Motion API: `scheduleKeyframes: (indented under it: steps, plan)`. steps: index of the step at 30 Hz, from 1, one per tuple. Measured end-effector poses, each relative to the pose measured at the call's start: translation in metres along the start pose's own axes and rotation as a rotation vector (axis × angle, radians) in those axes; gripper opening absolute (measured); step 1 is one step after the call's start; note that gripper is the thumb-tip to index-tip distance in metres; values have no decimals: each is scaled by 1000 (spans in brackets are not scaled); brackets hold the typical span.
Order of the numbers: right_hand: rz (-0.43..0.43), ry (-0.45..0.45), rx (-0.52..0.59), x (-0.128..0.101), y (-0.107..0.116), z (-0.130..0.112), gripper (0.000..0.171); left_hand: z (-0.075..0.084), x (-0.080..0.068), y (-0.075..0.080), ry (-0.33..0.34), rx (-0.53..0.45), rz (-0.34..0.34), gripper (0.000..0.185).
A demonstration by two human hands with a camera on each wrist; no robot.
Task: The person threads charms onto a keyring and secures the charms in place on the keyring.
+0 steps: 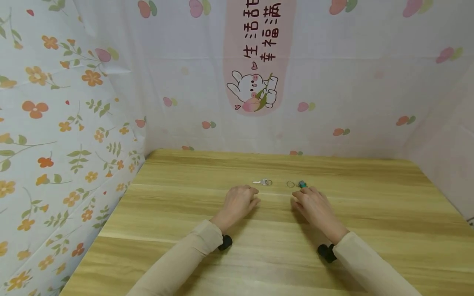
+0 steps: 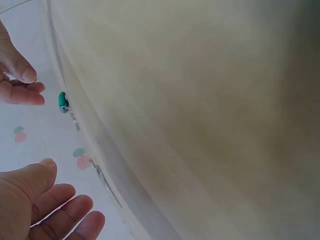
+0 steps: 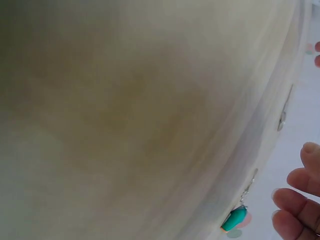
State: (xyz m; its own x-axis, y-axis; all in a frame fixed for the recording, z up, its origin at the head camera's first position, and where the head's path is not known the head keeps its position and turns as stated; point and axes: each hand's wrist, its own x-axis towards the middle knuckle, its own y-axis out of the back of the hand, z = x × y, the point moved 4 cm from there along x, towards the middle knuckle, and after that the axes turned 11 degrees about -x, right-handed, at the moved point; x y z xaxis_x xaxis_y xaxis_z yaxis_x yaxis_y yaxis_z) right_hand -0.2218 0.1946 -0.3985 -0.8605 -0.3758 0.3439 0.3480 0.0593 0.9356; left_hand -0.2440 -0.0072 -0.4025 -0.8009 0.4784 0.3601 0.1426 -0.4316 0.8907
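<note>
A silver key (image 1: 257,182) with a small ring through its head lies flat on the wooden table. To its right is a keychain made of a metal ring (image 1: 290,184) and a teal charm (image 1: 302,184); the ring and the key lie apart. My left hand (image 1: 238,201) hovers just in front of the key, fingers loosely bent and holding nothing. Close to the charm is my right hand (image 1: 312,204), its fingers relaxed, with nothing gripped. In the right wrist view the teal charm (image 3: 234,218) hangs from a short chain beside the fingertips.
The wood-grain table (image 1: 259,255) ends at a back edge against a patterned cloth (image 1: 177,74) with a rabbit drawing. A flowered cloth (image 1: 66,135) borders the left side. Black wrist cameras (image 1: 225,242) sit under both sleeves.
</note>
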Motion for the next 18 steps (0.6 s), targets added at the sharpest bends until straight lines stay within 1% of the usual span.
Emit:
scheduleKeyframes:
  steps: [4,9,12,18]
  plan:
    - [-14,-13,-12,12,-5,4,23,-4,10,-4,11,2,0,21]
    - [-75,-45,-17,25,-14,8,26,-9,20,-11,26,-8,-12,20]
    - [-96,-56,-25,33,-19,12,25,-10,27,-13,33,-29,-14,20]
    - [-85,-50,-2,42,-24,20,25,-20,38,-17,37,-68,-9,21]
